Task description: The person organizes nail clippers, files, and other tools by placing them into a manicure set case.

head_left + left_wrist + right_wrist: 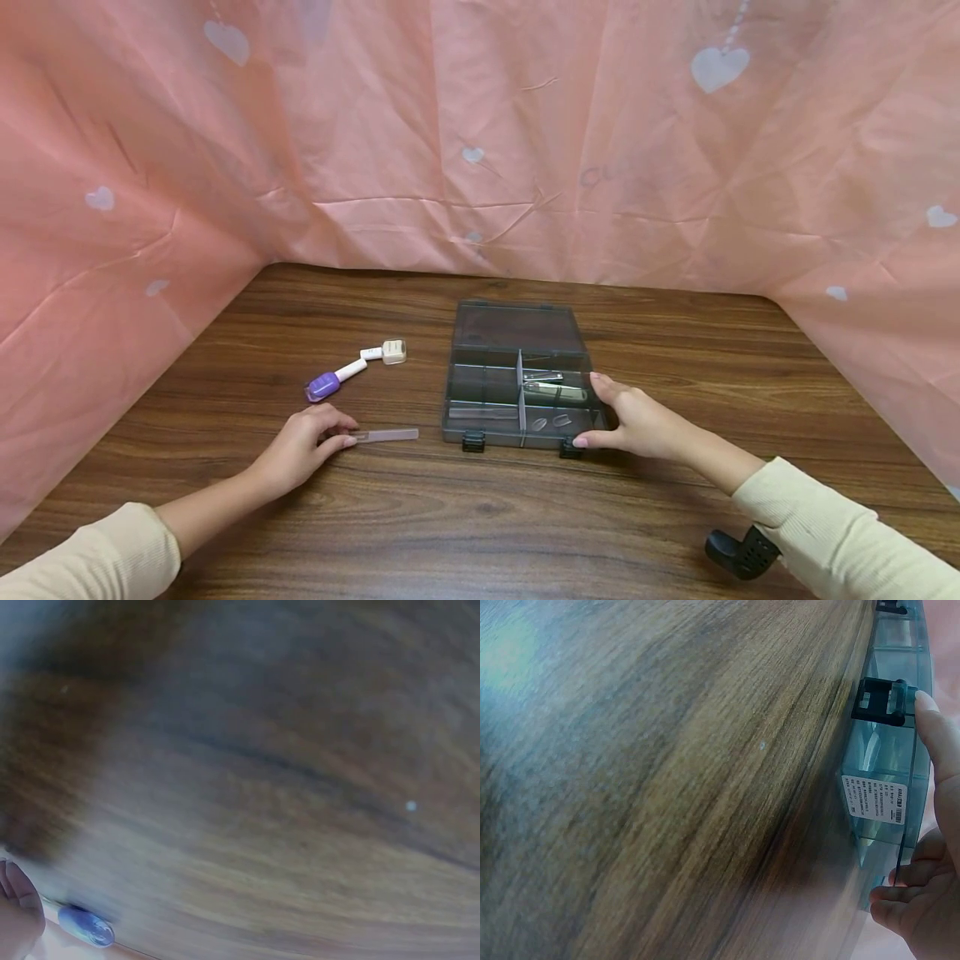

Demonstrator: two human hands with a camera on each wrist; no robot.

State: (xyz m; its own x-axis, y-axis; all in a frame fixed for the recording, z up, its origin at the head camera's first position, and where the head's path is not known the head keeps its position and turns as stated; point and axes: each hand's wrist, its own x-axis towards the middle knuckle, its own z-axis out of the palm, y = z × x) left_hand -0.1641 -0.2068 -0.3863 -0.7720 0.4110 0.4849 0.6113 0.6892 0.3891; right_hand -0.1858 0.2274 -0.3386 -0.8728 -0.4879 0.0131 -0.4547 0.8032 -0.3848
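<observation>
My left hand (307, 446) pinches one end of a narrow, pale translucent strip (388, 435) lying low over the table. The strip's exact kind is unclear. My right hand (637, 421) grips the right side of a smoky see-through compartment box (517, 325), thumb at the front right latch (883, 701) and fingers along the side. The box's lid appears down. Inside lie a nail clipper (543, 377), a pale green tool (555, 392) and clear nail-like pieces (551, 422). A purple nail polish bottle (324, 386) lies just beyond my left hand.
A cream nail polish bottle (393, 352) lies on its side, its cap near the purple bottle's white cap. A black object (742, 554) shows by the right sleeve. Pink cloth (480, 167) with hearts surrounds the wooden table (465, 517) on three sides.
</observation>
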